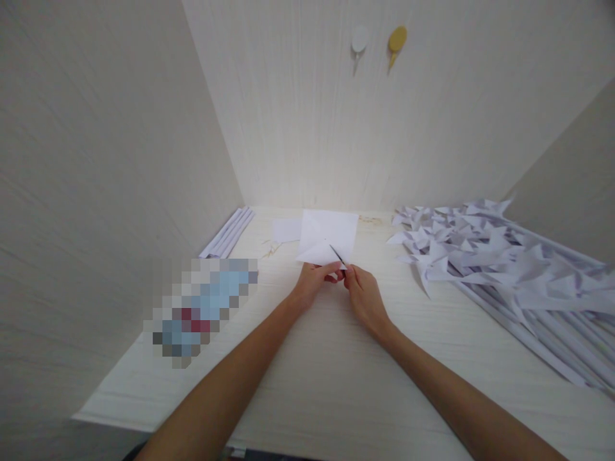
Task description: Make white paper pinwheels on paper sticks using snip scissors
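Observation:
A square white sheet of paper (328,229) lies near the back wall, with faint crease lines running across it. My left hand (316,276) is closed on its near edge, thumb over the paper. Scissors (337,253) are gripped in my right hand (361,289), with a thin dark blade slanting up and left across the sheet toward its middle. The handles are hidden by my fingers. Both hands meet closely at the near right corner of the paper. A second white paper piece (286,230) lies flat, partly under the sheet's left side.
Several paper pinwheels (456,246) on rolled paper sticks (521,336) are heaped at the right. Rolled paper tubes (227,233) lie by the left wall. A blurred pale-blue item (216,301) is on the table (307,384) at left. Two hooks, white (359,40) and yellow (398,40), are on the back wall.

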`<state>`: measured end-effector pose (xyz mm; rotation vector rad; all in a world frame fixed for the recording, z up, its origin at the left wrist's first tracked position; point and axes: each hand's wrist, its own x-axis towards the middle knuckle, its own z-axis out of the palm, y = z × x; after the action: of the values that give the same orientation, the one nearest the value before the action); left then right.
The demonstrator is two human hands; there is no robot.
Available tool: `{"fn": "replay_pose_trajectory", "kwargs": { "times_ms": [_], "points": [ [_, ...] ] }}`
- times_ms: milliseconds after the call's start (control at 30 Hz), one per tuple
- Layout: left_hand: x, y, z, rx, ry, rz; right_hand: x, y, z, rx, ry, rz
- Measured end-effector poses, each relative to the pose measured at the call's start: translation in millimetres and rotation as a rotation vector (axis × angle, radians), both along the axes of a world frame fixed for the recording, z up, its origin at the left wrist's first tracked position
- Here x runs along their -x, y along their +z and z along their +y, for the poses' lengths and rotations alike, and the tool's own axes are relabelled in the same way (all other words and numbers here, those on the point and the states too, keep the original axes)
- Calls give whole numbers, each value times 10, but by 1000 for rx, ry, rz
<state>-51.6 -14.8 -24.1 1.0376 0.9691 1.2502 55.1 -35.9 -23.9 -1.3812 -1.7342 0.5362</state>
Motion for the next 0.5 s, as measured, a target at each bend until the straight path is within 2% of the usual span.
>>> {"fn": "replay_pose_trajectory", "kwargs": {
  "times_ms": [500],
  "points": [
    [0, -1, 7, 2, -20, -3, 5, -35, 10, -21, -43, -64]
  ]
}}
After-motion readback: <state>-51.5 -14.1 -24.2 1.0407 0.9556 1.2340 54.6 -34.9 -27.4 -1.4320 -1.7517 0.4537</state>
